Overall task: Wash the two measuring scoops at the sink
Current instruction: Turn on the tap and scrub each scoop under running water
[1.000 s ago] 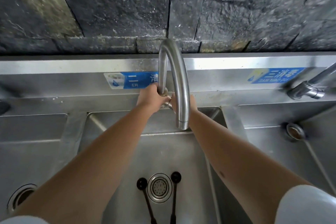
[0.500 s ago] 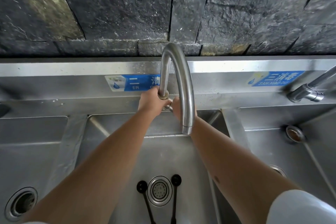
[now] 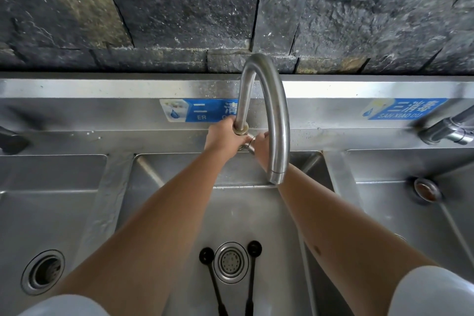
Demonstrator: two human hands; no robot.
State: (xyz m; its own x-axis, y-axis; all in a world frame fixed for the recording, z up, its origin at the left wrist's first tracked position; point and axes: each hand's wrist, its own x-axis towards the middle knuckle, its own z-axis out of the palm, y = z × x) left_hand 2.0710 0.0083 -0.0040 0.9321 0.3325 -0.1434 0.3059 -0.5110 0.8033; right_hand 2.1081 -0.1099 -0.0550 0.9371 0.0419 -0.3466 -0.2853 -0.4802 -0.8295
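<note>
Both my arms reach far across the middle sink (image 3: 179, 213) to the base of the curved tap (image 3: 269, 115). My left hand (image 3: 222, 136) is wrapped around the foot of the tap pipe, fingers closed on it just under the brass collar. My right hand (image 3: 260, 147) sits just right of it, partly hidden behind the spout, closed around a small metal handle (image 3: 247, 145) at the tap's base. No water shows at the spout. The two black scoops lie on the near floor of the middle sink, heads pointing far, handles running toward me: the left scoop (image 3: 206, 256) just left of the round drain (image 3: 230, 261), the right scoop (image 3: 254, 247) just right of it. Neither hand touches them. A blue label (image 3: 200, 110) sits on the steel back panel behind my left hand.
</note>
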